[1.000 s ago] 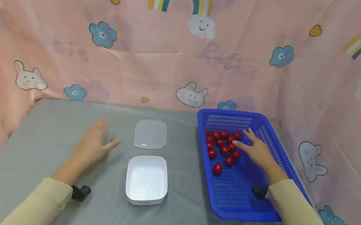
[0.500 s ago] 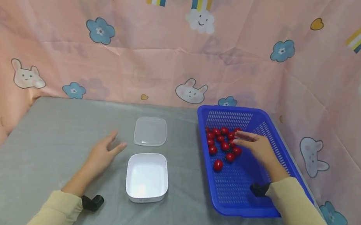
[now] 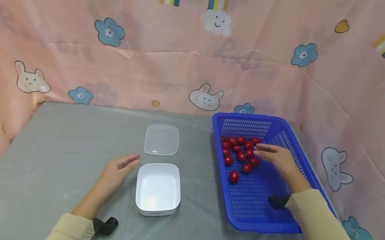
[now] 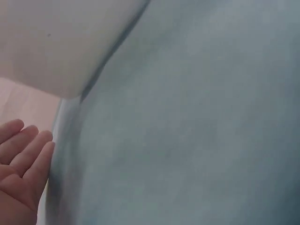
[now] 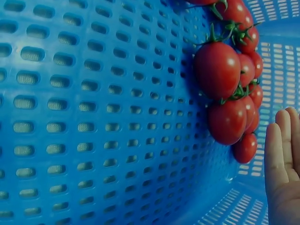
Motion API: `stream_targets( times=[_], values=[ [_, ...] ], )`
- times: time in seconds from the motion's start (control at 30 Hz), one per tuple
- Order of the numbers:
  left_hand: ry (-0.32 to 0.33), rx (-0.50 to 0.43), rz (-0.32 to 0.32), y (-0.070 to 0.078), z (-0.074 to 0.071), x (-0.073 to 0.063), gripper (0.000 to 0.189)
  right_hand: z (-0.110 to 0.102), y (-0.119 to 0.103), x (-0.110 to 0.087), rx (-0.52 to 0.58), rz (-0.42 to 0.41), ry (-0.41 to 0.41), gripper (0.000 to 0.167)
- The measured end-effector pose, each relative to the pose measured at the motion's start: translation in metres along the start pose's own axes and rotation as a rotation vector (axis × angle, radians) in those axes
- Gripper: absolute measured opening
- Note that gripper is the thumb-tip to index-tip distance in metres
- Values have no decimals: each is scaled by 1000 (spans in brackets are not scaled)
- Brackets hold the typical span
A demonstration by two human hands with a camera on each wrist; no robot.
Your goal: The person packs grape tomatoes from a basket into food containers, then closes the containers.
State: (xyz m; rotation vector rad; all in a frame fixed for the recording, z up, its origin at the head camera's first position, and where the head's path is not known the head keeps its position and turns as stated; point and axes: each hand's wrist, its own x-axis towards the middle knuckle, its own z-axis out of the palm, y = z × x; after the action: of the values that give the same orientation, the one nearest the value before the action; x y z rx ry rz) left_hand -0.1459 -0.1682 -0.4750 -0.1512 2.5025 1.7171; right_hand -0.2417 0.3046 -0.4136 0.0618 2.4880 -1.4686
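Over the blue basket (image 3: 253,213), my right hand (image 3: 278,159) reaches in from the right, its fingers extended at the edge of a cluster of small red tomatoes (image 3: 241,156). In the right wrist view the straight fingers (image 5: 276,145) lie beside the tomatoes (image 5: 217,70), which have green stalks, and hold nothing. My left hand (image 3: 113,174) is just left of the white square box (image 3: 158,190), fingers straight and the palm bare in the left wrist view. Nothing shows inside the box, whose pale wall (image 4: 56,42) fills the upper left of the left wrist view.
A clear square lid (image 3: 162,140) lies on the grey tablecloth (image 3: 59,149) behind the white box. Pink printed curtain (image 3: 140,65) hangs along the back and both sides. The basket stands at the right, close to the curtain.
My left hand has moved right, toward the white box, and its fingers have drawn together. The right hand stays over the tomatoes, its spread thumb and fingers now closer together.
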Motion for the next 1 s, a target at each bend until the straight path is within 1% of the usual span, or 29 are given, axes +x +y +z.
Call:
stream_targets(
  times=[0.17,0.27,0.4,0.53,0.7,0.8,0.93,1.0],
  values=[
    [-13,-73,-6,-2,8,-1,50,-4,8,2,19,6,13,66],
    [-17,-126,-8,0,13,-2,49,-6,11,3,46,25,20,69],
    [-9,-174,-11,0,18,-3,47,-7,13,5,47,68,29,69],
    [8,-207,-31,-2,21,-3,44,-6,12,5,30,105,26,68],
    [16,-240,-45,-5,24,-2,43,-6,14,5,-9,149,0,68],
    [19,-275,-59,-8,26,-2,41,-5,17,5,-23,172,-15,69],
    [23,-321,-69,-10,28,-2,40,-5,21,7,10,156,-16,68],
    [24,-326,-62,-10,29,-2,41,-5,23,10,57,133,-11,66]
  ],
)
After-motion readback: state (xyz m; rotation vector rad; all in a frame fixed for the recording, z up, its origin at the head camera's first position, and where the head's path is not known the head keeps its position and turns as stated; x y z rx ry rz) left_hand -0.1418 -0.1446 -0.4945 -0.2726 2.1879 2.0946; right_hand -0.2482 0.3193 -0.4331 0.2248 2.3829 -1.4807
